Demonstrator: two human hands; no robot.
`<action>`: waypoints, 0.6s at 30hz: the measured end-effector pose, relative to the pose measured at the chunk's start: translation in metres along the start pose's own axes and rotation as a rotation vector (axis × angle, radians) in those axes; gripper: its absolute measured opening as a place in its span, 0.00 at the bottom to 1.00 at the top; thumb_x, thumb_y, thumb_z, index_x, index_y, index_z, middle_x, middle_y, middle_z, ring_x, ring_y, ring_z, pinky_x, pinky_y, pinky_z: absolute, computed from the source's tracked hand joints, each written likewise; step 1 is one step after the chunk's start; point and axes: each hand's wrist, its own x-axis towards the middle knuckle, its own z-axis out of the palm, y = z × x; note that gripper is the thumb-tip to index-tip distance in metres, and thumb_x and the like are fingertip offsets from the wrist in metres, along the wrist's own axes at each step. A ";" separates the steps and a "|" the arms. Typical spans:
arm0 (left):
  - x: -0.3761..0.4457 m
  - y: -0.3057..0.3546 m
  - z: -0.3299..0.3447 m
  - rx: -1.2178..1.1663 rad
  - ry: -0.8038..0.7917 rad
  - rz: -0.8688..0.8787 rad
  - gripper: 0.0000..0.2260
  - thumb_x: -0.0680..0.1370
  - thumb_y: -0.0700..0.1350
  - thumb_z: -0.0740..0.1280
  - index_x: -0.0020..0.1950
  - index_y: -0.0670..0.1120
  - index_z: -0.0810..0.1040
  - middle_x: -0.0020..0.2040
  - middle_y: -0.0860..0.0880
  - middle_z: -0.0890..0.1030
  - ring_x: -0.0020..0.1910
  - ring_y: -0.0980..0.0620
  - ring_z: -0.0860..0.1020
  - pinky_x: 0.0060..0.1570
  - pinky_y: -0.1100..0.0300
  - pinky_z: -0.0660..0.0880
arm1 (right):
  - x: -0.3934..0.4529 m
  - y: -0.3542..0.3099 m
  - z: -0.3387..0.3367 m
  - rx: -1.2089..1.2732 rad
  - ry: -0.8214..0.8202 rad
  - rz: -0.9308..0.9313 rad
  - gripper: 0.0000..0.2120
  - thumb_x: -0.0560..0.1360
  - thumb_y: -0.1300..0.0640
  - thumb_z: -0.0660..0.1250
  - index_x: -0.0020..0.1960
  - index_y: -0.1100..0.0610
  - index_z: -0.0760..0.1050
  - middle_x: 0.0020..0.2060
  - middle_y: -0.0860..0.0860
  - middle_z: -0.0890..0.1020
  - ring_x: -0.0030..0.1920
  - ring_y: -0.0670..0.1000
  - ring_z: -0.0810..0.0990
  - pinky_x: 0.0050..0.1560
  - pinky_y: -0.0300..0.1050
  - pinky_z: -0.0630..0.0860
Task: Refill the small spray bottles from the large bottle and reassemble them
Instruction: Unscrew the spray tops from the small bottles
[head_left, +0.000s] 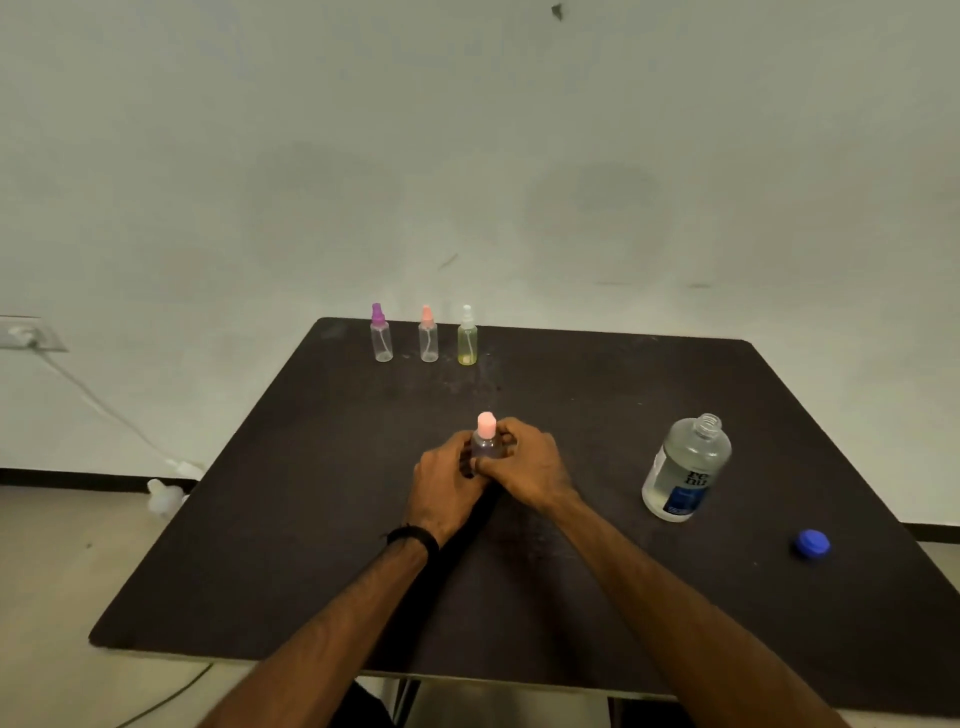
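While we sit at the dark desk (291, 561), our left hand (445, 486) and right hand (524, 467) both curl around one small spray bottle (486, 446) with a pink cap (487, 425), upright in the middle. Three more little bottles stand in a row at the far edge: purple top (382, 333), pink top (428, 335), and white top (467, 336). The big bottle (684, 468) stands open on the right, its blue cap (812, 543) lying apart, nearer us.
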 end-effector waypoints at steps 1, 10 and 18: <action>-0.006 0.000 -0.001 -0.004 -0.005 0.001 0.11 0.76 0.49 0.72 0.58 0.52 0.80 0.45 0.58 0.82 0.45 0.62 0.81 0.43 0.72 0.72 | -0.007 0.000 0.000 0.004 0.005 0.007 0.17 0.65 0.55 0.77 0.52 0.52 0.80 0.43 0.45 0.84 0.43 0.42 0.82 0.46 0.42 0.82; -0.024 -0.006 0.011 0.028 0.006 0.004 0.12 0.78 0.43 0.70 0.61 0.50 0.80 0.48 0.57 0.82 0.47 0.59 0.80 0.47 0.68 0.76 | -0.028 0.006 -0.002 -0.045 -0.036 0.039 0.25 0.64 0.47 0.79 0.58 0.50 0.77 0.50 0.46 0.83 0.49 0.44 0.81 0.53 0.45 0.80; -0.025 -0.012 0.012 -0.022 0.009 -0.001 0.16 0.74 0.56 0.75 0.59 0.56 0.79 0.48 0.62 0.81 0.48 0.64 0.79 0.45 0.75 0.71 | -0.011 -0.035 -0.053 -0.515 -0.087 -0.191 0.30 0.69 0.30 0.66 0.59 0.52 0.75 0.48 0.46 0.80 0.46 0.46 0.79 0.48 0.47 0.80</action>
